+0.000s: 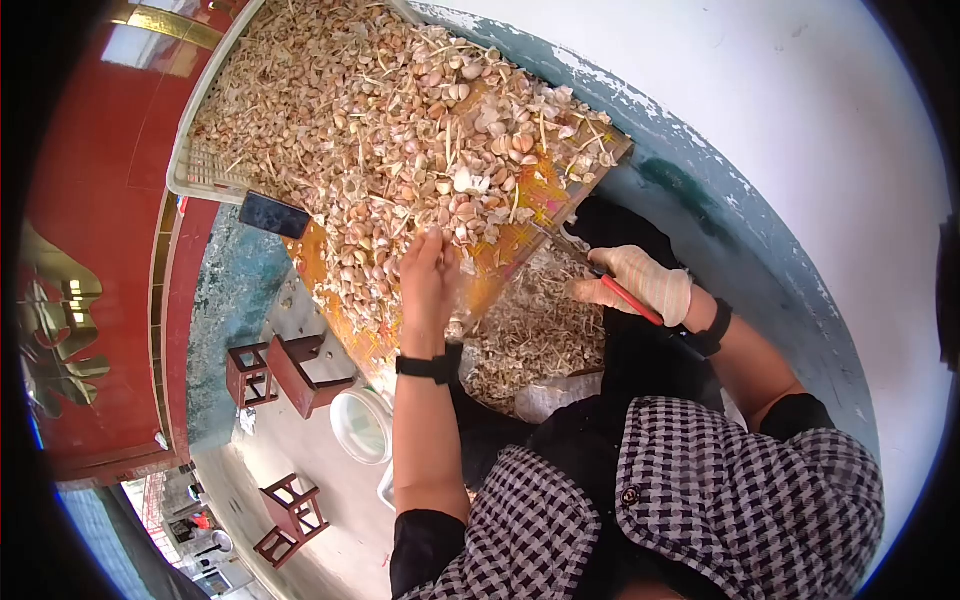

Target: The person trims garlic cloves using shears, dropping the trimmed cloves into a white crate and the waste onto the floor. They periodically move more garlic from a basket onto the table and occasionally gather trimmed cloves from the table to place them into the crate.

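Note:
My bare left hand (428,278) is at the near side of a large heap of garlic (400,130), its fingers curled together among the bulbs and cloves. Whatever the fingertips hold is hidden. The heap covers most of a yellow patterned board (485,278). In a pale work glove, my right hand (640,280) is closed around red-handled shears (632,300), beside the board's near right edge. The shears' metal end points toward the board. Below, between my legs, lies a pile of cut garlic stalks and skins (540,330).
A dark phone (274,215) lies at the board's left edge, by a white plastic crate (200,172). A white bucket (362,426) and wooden stools (305,375) stand on the floor at left. The painted wall (740,240) runs close along the right.

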A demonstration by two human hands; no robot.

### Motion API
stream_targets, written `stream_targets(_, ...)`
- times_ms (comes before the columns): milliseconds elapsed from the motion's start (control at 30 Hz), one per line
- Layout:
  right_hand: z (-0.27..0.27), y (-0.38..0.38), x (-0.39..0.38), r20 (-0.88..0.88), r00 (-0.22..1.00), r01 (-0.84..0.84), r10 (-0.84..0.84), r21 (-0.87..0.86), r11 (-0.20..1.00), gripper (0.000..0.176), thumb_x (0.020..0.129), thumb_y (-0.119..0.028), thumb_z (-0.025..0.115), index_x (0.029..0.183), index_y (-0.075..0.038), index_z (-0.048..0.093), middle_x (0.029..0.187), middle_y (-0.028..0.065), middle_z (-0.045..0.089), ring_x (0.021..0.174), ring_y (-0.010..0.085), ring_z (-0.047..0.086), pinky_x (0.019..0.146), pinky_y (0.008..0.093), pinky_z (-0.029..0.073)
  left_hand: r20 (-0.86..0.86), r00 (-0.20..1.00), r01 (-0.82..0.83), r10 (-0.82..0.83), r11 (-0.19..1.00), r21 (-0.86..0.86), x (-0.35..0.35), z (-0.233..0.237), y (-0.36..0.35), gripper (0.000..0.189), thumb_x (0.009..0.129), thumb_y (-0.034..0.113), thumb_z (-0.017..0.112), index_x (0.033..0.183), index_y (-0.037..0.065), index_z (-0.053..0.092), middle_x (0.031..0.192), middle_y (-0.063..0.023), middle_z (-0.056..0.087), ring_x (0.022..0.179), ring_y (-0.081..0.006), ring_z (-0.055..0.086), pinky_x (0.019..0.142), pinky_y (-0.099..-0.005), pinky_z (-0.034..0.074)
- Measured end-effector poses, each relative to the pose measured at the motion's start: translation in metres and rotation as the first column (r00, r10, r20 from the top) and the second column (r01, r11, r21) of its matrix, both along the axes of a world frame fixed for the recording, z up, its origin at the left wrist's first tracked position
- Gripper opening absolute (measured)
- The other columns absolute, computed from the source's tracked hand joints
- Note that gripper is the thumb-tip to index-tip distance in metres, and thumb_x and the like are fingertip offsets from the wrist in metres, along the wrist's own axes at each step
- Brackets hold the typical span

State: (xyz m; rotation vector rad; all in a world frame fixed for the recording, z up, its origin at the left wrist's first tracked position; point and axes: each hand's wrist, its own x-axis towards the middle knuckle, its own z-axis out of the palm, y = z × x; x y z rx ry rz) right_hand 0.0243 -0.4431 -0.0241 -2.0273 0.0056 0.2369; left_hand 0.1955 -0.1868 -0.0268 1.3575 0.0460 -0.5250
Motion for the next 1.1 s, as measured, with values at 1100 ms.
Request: stream_targets(1100,0.070,0.111,-0.012,-0.295,0.941,-0.036,0.166,0.401,0.916,0.043,0.088,-0.043,0.064,0.088,0.001,0.065,0.058,0.0057,0.060,0.049,0.0151,0.059,0.047,0.0288,0.047,0.168,0.929,-0.303,0.331,0.938,-0.170,-0.130,0.048,0.033,0.016,0.098,0.016,0.052,0.109,0.004,0.050,0.091,-0.0050,0.060,0.068,-0.0067,0.049,0.058,-0.0203,0.039)
